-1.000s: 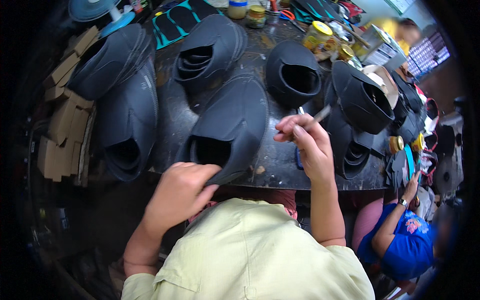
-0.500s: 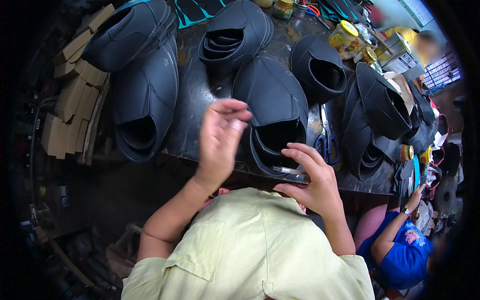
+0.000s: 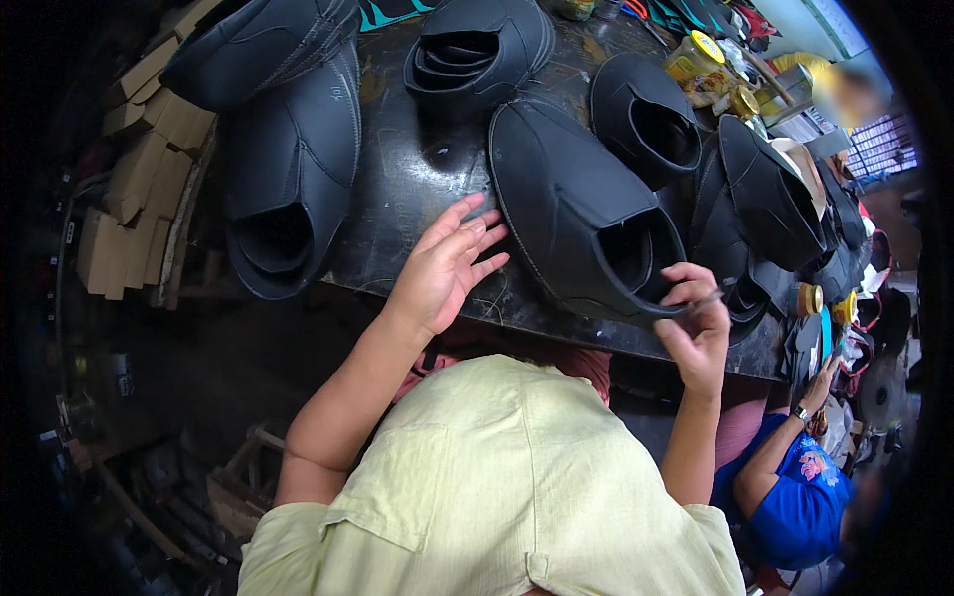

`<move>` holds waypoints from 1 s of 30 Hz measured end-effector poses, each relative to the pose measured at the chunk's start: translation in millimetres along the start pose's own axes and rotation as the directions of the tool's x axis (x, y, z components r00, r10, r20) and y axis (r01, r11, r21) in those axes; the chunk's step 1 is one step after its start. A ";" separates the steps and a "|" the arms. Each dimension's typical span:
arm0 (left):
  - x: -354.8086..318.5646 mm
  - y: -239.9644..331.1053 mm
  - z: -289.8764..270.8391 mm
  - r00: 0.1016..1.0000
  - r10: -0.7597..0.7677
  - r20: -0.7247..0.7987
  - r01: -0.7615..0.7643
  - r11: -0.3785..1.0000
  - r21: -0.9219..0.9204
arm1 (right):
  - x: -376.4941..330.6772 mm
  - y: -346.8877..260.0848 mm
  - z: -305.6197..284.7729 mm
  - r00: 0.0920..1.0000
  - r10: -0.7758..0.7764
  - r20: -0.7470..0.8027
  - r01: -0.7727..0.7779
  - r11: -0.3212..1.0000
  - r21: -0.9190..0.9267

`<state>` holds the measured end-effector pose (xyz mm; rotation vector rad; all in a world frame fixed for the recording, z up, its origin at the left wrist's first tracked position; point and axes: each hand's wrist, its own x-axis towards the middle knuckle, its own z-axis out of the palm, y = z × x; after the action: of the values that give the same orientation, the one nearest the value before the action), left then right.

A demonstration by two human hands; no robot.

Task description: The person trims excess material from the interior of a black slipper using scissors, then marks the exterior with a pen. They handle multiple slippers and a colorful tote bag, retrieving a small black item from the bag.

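Two hands, apart: left hand open, fingers spread beside the black shoe upper; right hand curled at its collar rim, thin blurred item across the fingers, can't tell if clamped. Upper lies by the table's near edge; a one-sided tug could drag it off. Long axis diagonal: collar near-right, toe far-left, towards stacked uppers.

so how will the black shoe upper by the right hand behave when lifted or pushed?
The black shoe upper is probably springy: it stands open and rounded. Likely light for its size: thin-edged and hollow. May slide, as the table looks glossy.
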<state>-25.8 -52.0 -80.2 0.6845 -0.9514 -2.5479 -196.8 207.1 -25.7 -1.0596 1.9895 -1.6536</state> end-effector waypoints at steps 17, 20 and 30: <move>11.3 0.8 47.4 0.937 -0.084 0.340 0.104 0.994 -0.041 | 14.2 10.9 -26.1 0.992 0.048 -0.117 -0.012 0.958 0.288; 17.8 -2.4 49.9 0.898 -0.072 0.434 0.134 0.984 -0.115 | 13.2 12.0 -29.1 0.993 0.039 -0.108 -0.006 0.958 0.287; 18.1 4.6 47.3 0.944 -0.036 0.327 0.071 0.993 -0.094 | -9.6 9.3 -59.9 0.992 -0.071 -0.102 0.072 0.997 0.001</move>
<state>-65.8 -39.1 -51.7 0.2661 -0.8976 -2.7915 -234.0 255.6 -20.8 -1.0765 2.0324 -1.7816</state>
